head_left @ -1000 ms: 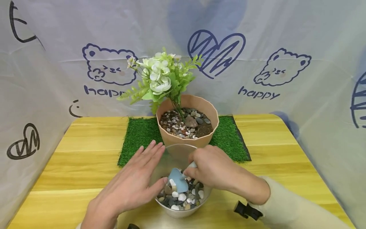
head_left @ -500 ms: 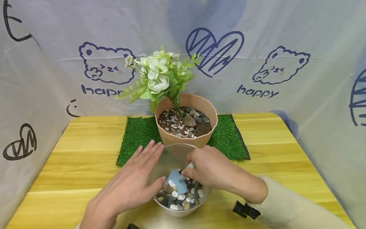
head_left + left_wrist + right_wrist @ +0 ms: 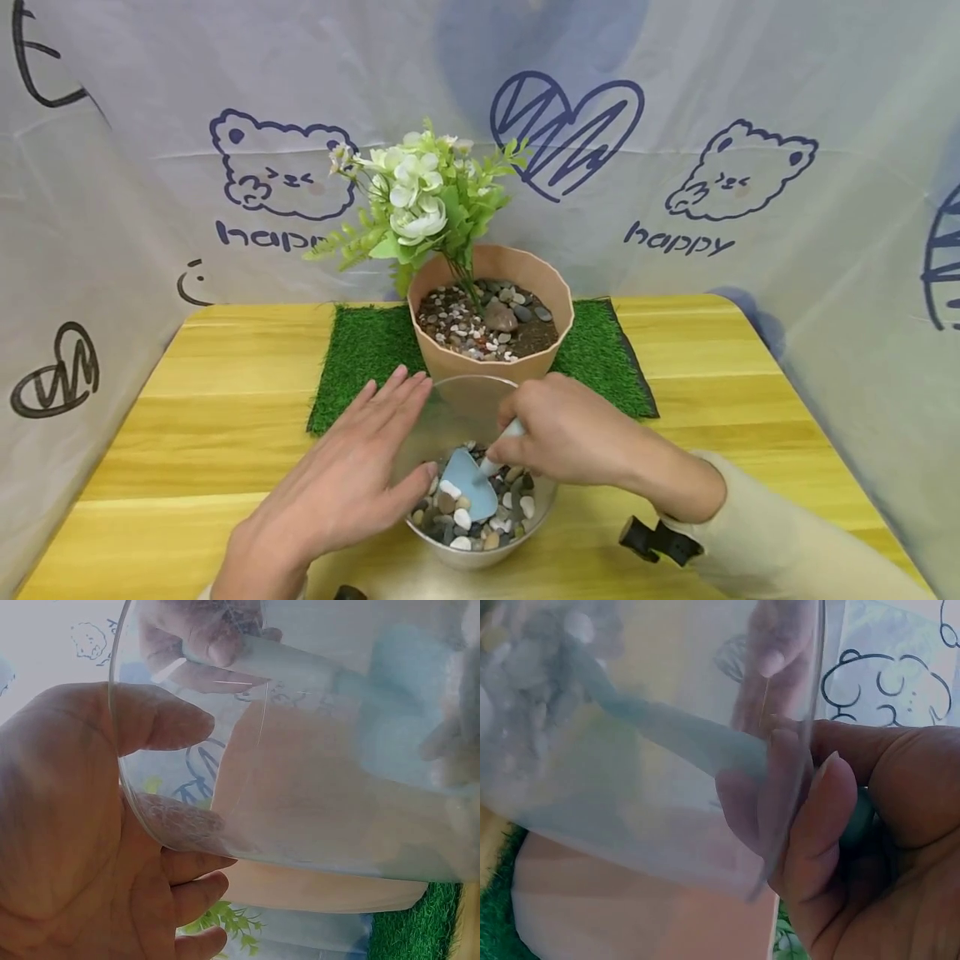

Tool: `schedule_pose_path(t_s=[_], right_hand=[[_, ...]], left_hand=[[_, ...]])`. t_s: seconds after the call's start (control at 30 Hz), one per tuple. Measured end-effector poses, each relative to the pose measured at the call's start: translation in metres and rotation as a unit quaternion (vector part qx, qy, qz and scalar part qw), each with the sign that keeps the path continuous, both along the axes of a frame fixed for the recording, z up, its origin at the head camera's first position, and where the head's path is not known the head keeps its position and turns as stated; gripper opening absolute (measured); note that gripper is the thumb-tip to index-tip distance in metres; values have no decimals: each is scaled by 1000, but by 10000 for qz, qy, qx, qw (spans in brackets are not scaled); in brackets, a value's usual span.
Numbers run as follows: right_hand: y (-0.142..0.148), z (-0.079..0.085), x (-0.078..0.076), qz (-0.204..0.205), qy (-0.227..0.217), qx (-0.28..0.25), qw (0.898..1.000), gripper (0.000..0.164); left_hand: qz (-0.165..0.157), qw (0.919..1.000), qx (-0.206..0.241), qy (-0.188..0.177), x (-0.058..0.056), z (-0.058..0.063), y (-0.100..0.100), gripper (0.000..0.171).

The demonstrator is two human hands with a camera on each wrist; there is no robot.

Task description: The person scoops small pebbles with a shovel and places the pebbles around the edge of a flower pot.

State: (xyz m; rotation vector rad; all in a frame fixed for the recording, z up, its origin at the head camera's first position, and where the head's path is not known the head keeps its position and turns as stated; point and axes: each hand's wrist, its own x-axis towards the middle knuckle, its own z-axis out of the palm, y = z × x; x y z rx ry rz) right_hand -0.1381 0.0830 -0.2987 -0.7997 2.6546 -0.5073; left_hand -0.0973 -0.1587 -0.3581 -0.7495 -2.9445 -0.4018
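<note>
Blue scoop has shifted since the earlier frame — blade now a bit nearer the container's near side, with the right hand shifted along with it and some white pebbles by the blade moved too. Scoop is inside the clear container, blade touching pebbles, a white one right at its edge; handle slants up toward the container's right side. Right hand at that side: fingers curled round the handle, seen partly through the container wall from the right wrist. Left hand at the container's left side, same place as before: fingers mostly straight, thumb held apart, hand against the rim; can't tell exactly how hard it presses. Pebbles are mixed white, grey, tan and dark, in the bottom of the container.

Just beyond the container: peach pot, holding soil, small stones and one larger brown stone; can't tell if pot and container touch. White flowers with green leaves rise from the pot, leaning toward the container's left. Green turf mat lies under the pot, showing either side beyond the container. Wood-grain table runs all around the container. Pale curtain well behind the container — bears, hearts, "happy" lettering. Cream sleeve and black strap to the container's right.
</note>
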Motion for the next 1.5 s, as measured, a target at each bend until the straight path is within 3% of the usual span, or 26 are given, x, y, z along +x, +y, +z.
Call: schedule_pose_path(t_s=[0.4,0.67,0.93,1.17,1.5], right_hand=[[7,1,0,-208,-514,-254,9981,14],[15,2,0,-108,-676,-357,9970,13],[19,1,-3,231,-308,-205,9990,11],[25,-2,-4,61,-544,-454,9975,9],[24,-4,-4,-37,-628,-605,9962,7]], left_hand=[[-21,10000,38,-35,-1,1,3,80],[3,9999,52,-88,-1,1,2,80],[68,9998,50,-170,0,1,2,81],[100,9995,140,-283,0,1,3,85],[-38,10000,2,-58,1,0,0,78]])
